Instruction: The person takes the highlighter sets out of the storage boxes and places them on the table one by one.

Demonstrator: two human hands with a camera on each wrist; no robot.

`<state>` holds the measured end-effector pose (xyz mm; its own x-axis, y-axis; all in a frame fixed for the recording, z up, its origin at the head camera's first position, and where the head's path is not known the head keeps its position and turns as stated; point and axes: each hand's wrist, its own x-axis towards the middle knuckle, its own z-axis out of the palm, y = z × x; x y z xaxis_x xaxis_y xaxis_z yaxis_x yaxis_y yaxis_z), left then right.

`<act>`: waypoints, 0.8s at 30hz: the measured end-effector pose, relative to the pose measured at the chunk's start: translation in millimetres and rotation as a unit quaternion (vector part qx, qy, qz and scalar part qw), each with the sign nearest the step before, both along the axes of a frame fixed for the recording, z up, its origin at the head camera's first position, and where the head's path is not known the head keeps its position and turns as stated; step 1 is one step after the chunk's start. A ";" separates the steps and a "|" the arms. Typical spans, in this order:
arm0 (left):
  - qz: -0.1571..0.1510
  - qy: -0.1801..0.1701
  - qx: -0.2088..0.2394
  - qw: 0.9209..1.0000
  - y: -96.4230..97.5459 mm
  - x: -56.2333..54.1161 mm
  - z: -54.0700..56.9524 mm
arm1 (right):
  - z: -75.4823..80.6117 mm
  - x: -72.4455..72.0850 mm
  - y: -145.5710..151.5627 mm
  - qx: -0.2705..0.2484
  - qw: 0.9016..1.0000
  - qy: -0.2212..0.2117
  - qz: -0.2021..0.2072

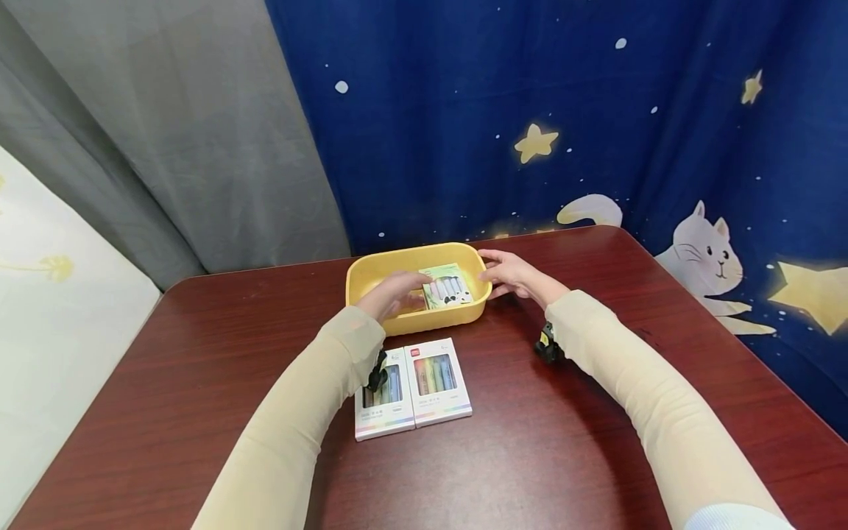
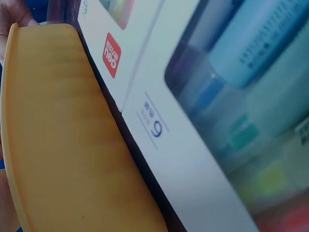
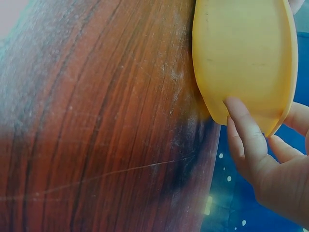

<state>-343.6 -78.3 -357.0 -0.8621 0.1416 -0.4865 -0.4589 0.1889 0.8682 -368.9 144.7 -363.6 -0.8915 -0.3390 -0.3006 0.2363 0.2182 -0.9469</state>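
A yellow plastic basket (image 1: pixel 437 322) stands toward the table's far edge. Inside it, at the right, lies a green-and-white box (image 1: pixel 450 288) with pastel sticks and a panda pictured on it. My left hand (image 1: pixel 395 291) reaches over the near-left rim into the basket, its extended fingers at the box's left edge. In the left wrist view, the basket wall hides most of that hand. At the basket's right end, my right hand (image 1: pixel 513 274) touches rim and outer wall with spread fingers (image 3: pixel 248 133).
Two white marker boxes with clear windows lie side by side in front of the basket, the left one (image 1: pixel 386 425) partly under my left wrist, the right one (image 1: pixel 440 408) beside it. The dark red wooden table (image 1: pixel 530 456) ends close behind the basket, before a blue star-patterned curtain (image 1: pixel 450 147).
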 end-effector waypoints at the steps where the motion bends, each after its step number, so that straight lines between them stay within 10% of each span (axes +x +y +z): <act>1: 0.002 0.001 0.002 1.000 0.3 -0.6 -0.6 | 0.1 0.2 0.1 0.000 1.000 0.000 0.000; 24: 0.029 0.003 0.038 0.999 3.5 -7.8 -10.6 | 1.0 2.8 1.1 0.007 1.000 0.009 0.001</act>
<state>-351.4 -74.8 -367.7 -0.8728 0.1270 -0.4713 -0.4623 0.0949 0.8816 -366.1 145.8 -362.5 -0.8958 -0.3372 -0.2895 0.2187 0.2325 -0.9477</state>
